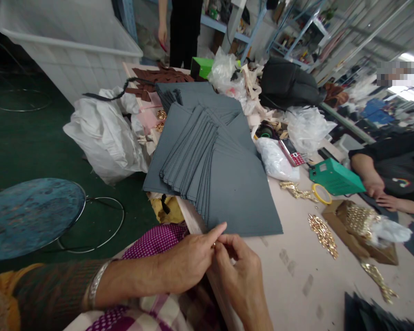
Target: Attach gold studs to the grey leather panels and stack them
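Note:
My left hand (pixel 192 257) and my right hand (pixel 242 269) meet at the table's near edge, fingertips pinched together. Between them shows a tiny gold-coloured piece (pixel 213 245), mostly hidden by the fingers; its kind is too small to make out. The left index finger points forward over the nearest corner of a dark grey panel (pixel 244 188). That panel tops a fanned stack of similar flat, stitched-edge panels (pixel 189 151). A silver bracelet (pixel 98 282) circles my left wrist.
At right lie gold chain pieces (pixel 322 235), a cardboard box (pixel 388 250) with more chain, a yellow tape roll (pixel 321 194) and a green device (pixel 336 177). A co-worker's hands (pixel 379 195) handle dark material there. Left are a white bag (pixel 105 138) and a blue stool (pixel 34 216).

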The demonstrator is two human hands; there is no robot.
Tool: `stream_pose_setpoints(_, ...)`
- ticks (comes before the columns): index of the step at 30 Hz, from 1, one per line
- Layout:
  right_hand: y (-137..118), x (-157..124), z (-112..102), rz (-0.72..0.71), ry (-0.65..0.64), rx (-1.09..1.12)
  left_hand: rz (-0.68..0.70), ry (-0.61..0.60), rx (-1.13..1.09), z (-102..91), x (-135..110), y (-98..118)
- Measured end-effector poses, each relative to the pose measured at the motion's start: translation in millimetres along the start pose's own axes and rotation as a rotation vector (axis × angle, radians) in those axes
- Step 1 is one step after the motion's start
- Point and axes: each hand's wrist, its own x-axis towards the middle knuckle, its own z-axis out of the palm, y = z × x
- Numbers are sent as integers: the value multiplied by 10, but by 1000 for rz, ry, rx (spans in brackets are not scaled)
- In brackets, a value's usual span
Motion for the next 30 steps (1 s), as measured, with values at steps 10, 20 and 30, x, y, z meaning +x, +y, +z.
stream_pose_setpoints(10,454,618,-214,-411,103,-569,-373,169,-475,-5,-258,-50)
stream_pose_setpoints(20,606,-184,-635,193,-494,45,-412,229,-527,59,-266,-104)
stream_pose_setpoints(30,848,20,-548,527,-115,547,-284,30,-867,147,-216,13)
